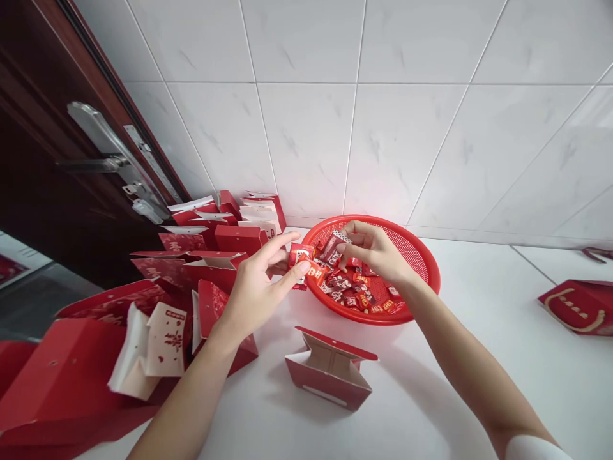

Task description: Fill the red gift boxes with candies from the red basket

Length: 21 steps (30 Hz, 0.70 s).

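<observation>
Wrapped candies (361,297) lie in a round red plastic basket (426,255) against the wall. My left hand (263,275) is closed around several red and orange wrapped candies, just over the basket's left rim. Above the basket my right hand (371,249) pinches a dark red candy packet (331,250) with a dotted edge, close to the left hand's candies. In front of the basket stands a small red gift box (330,374), its top open and its inside pale. Neither hand touches the box.
Many open red gift boxes (191,268) crowd the left side of the white table (469,358). At the right sits a closed red box (577,306) with a rope handle. A dark door (43,160) with a metal handle (93,165) and a tiled wall (306,140) border the table.
</observation>
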Motion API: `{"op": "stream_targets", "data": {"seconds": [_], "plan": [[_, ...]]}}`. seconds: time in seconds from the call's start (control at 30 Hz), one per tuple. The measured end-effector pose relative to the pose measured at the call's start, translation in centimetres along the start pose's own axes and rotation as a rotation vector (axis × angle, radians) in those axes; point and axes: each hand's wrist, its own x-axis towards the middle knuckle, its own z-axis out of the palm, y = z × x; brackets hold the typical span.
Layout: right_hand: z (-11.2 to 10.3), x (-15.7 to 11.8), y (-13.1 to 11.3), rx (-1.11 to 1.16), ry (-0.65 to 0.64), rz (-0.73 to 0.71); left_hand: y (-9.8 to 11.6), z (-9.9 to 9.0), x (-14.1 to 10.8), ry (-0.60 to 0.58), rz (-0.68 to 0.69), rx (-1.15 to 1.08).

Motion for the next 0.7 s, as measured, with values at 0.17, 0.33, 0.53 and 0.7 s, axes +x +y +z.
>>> {"op": "stream_targets", "data": {"seconds": [0.17,0.33,0.53,0.7], "plan": [[0.3,-0.7,-0.2,-0.007,0.031,-0.032,0.2,0.0,-0.1,0.0,-0.023,0.002],[-0.5,-0.9,-0.1,-0.083,0.031,-0.03,0.3,0.1,0.0,-0.013,-0.038,-0.011],[-1.4,-1.2,-0.4,-0.16,-0.011,-0.04,-0.2,0.3,0.1,0.009,-0.011,0.034],[-2.2,-1.4,-0.1,-0.308,0.019,-0.031,-0.5,0.3,0.0,-0.002,0.011,0.079]]}}
